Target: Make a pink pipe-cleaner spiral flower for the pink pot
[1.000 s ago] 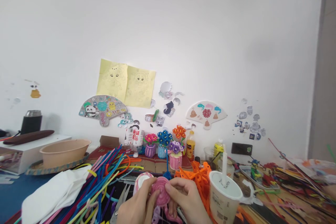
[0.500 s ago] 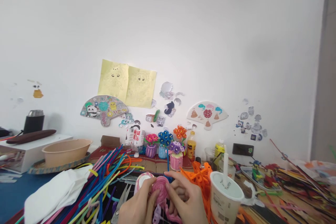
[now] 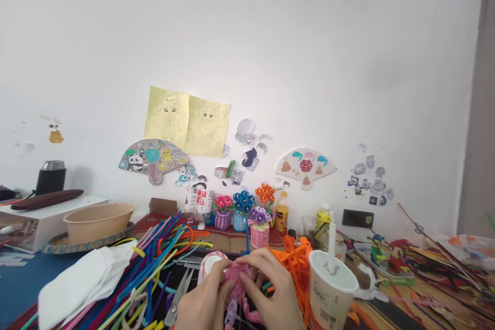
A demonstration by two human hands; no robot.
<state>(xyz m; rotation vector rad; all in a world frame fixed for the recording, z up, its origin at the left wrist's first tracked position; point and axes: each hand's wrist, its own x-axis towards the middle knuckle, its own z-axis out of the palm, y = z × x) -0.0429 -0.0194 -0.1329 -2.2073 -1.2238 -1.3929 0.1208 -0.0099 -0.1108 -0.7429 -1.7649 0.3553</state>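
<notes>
- With fingers of the left hand and the right hand, pinches a pink coil at opposite edges, low in the middle of the view.
- Just below the coil, between the hands: a loose pink strand and a lilac piece.
- Just beyond the left fingers: a round pink-and-white striped thing, partly hidden.
- To the left, near the left hand: scissors with parted blades, then a heap of coloured fuzzy stems and a folded white cloth.
- To the right, beside the right hand: a pile of orange stems, then a lidded cup with a thick white straw.
- Farther back, in a cluster: four small potted flower bunches, pink, blue, orange and purple, near a yellow-capped bottle.
</notes>
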